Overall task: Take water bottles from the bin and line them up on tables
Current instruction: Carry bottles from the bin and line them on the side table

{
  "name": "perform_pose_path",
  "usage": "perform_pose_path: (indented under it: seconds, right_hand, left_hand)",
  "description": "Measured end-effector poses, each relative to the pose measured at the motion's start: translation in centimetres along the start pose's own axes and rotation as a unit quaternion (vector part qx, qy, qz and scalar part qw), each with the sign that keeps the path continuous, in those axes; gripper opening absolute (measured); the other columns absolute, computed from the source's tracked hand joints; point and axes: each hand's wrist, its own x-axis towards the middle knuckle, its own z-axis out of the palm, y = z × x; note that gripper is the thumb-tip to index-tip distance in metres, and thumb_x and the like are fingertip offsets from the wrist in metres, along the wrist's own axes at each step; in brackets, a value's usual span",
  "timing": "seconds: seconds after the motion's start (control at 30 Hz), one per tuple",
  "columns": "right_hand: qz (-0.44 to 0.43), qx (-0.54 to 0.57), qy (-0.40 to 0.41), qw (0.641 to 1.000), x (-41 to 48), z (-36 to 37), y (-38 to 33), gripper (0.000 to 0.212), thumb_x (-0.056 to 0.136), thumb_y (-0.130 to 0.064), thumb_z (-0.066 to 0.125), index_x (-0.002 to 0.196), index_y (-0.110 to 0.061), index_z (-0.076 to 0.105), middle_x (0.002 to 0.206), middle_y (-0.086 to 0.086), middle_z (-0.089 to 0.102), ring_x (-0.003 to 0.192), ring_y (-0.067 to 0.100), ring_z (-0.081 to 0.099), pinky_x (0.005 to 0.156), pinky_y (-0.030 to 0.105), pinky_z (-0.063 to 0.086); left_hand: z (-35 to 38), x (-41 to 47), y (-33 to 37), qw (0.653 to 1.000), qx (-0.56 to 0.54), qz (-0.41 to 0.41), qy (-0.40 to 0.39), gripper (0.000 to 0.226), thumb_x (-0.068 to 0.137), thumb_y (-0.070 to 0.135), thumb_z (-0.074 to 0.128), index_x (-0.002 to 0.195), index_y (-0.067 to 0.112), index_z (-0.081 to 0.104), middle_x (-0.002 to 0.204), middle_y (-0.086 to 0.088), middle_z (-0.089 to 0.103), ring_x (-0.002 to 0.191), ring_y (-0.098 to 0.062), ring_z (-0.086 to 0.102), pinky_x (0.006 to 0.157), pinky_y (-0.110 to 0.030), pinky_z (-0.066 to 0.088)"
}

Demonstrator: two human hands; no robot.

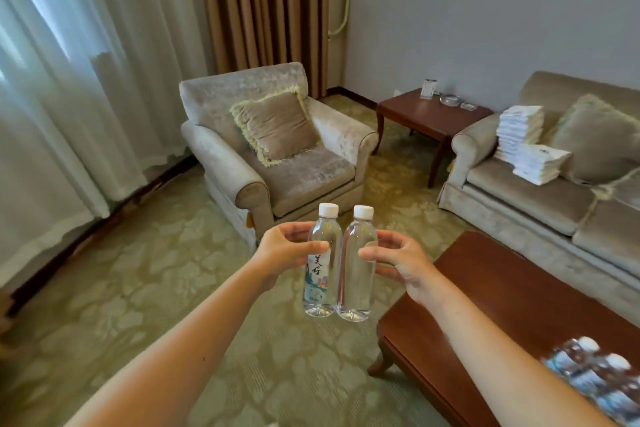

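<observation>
The person's two arms are showing bare from the picture's lower edge up to the fingertips. The left forearm (166,350), lying well to the left of the coffee table (519,305), is carrying one small dark speck (202,359) on its upper side (a mole or a fleck, too small to tell). The right forearm (485,350) is showing in front of that table's near-left corner. The right hand (398,260), just left of the table's far corner, and the left hand (287,253), farther left again, are showing short, plain thumbnails.
</observation>
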Motion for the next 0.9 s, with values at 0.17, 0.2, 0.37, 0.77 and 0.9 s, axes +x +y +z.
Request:
perform_pose_path:
  seconds: [0.17,0.2,0.37,0.77,0.9]
  right_hand:
    - [-0.008,0.017,0.034,0.999,9.3,3.4,-2.9,0.041,0.069,-0.003,0.085,0.103,-0.017,0.069,0.086,-0.005,0.075,0.08,0.007,0.072,0.064,0.023,0.057]
    - [-0.009,0.017,0.043,0.999,10.9,3.8,-3.4,0.04,0.069,-0.003,0.085,0.103,-0.017,0.069,0.084,-0.007,0.075,0.079,0.006,0.072,0.065,0.023,0.056]
    - [-0.008,0.016,0.065,0.998,18.6,4.7,-5.6,0.044,0.069,-0.003,0.085,0.108,-0.015,0.068,0.085,-0.005,0.075,0.081,0.009,0.073,0.068,0.025,0.058]
    - [-0.024,0.011,0.055,0.998,44.2,0.3,-13.5,0.051,0.062,-0.008,0.089,0.107,-0.013,0.068,0.068,-0.014,0.067,0.09,0.019,0.071,0.095,0.046,0.056]
    - [-0.041,0.006,0.059,0.997,52.5,-3.3,-18.0,0.044,0.065,-0.006,0.088,0.104,-0.014,0.069,0.07,-0.013,0.069,0.096,0.022,0.072,0.091,0.043,0.058]
  left_hand:
    - [-4.7,11.1,3.6,0.999,0.022,-0.004,-0.044,0.052,0.068,0.012,0.087,0.115,0.014,0.067,0.105,-0.002,0.075,0.097,-0.018,0.072,0.077,-0.032,0.059]
    - [-5.2,12.9,4.3,0.998,0.022,-0.006,-0.053,0.051,0.068,0.011,0.087,0.115,0.014,0.067,0.104,-0.002,0.075,0.096,-0.018,0.072,0.077,-0.032,0.059]
    - [-6.8,21.2,6.0,0.997,-0.002,-0.018,-0.072,0.049,0.068,0.004,0.084,0.113,0.008,0.066,0.099,-0.007,0.075,0.086,-0.017,0.074,0.064,-0.024,0.057]
    - [-5.7,48.4,11.3,0.997,0.022,-0.013,-0.067,0.053,0.064,0.014,0.089,0.112,0.014,0.068,0.108,-0.006,0.073,0.095,-0.019,0.072,0.076,-0.032,0.059]
    - [-2.8,57.6,14.9,0.997,0.037,0.003,-0.067,0.05,0.066,0.017,0.089,0.113,0.018,0.068,0.107,-0.001,0.073,0.099,-0.019,0.071,0.083,-0.037,0.06]
